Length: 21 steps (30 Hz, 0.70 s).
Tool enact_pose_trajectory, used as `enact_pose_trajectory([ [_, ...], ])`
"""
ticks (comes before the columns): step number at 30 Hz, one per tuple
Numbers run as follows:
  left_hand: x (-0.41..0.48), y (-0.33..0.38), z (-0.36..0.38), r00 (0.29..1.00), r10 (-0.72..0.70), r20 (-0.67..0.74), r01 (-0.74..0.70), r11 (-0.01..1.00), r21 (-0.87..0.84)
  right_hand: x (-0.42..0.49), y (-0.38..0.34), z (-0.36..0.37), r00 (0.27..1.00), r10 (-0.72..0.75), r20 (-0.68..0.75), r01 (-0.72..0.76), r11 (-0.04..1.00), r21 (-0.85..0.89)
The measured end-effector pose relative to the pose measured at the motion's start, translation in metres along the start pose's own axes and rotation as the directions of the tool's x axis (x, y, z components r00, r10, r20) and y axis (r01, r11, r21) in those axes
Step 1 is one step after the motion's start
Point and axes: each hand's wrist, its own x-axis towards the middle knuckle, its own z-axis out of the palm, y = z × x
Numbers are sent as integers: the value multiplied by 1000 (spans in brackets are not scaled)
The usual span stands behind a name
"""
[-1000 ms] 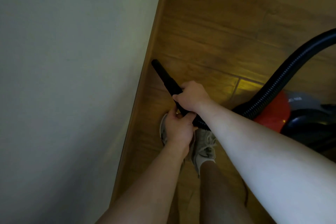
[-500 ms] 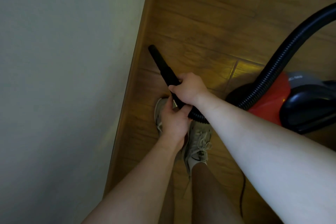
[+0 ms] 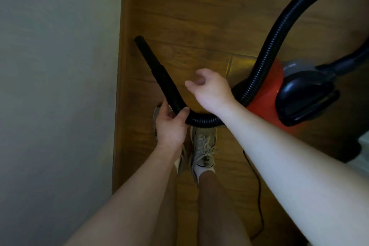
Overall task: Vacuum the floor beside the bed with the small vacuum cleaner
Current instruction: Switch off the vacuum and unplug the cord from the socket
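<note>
Black plastic fills our left grip (image 3: pixel 171 126): fingers and thumb curl round the near end of the nozzle (image 3: pixel 157 70), just where it joins the ribbed hose (image 3: pixel 265 62). Our right grip (image 3: pixel 211 88) hangs just right of the nozzle, fingers loosely spread, holding nothing.

From the left grip the nozzle runs far and left, its tip close to the wooden strip (image 3: pixel 119 86) under the pale surface (image 3: pixel 56 66) that we take for the bed's side. We cannot tell whether the tip touches the floor (image 3: pixel 189 16).

We judge the step to be working that edge. With one grip so far back, the tip will likely wander, so we would set the right grip further along the nozzle, lower the tip flat, and draw it slowly along the strip in overlapping passes.

The hose loops right behind our right arm, then arcs up and back to the red vacuum cleaner (image 3: pixel 267 94), which stands on the floor to our right. We should keep that loop slack so the cleaner does not tip. Its cord (image 3: pixel 259 185) trails near our right shoe (image 3: pixel 205 146), so we should step with care.
</note>
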Motion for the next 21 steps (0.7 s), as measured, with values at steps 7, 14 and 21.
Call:
enact_pose_trajectory([
  [7, 1, -5, -4, 999, 33, 19, -36, 992, 122, -59, 48, -35, 978, 132, -159, -99, 975, 197],
  [14, 0, -14, -3, 998, 56, 25, -59, 988, 145, -93, 103, -44, 882, 312, -352, -219, 935, 279],
  [21, -7, -18, -1, 999, 43, 24, -46, 986, 159, -102, 143, -35, 778, 487, -398, -382, 869, 315],
])
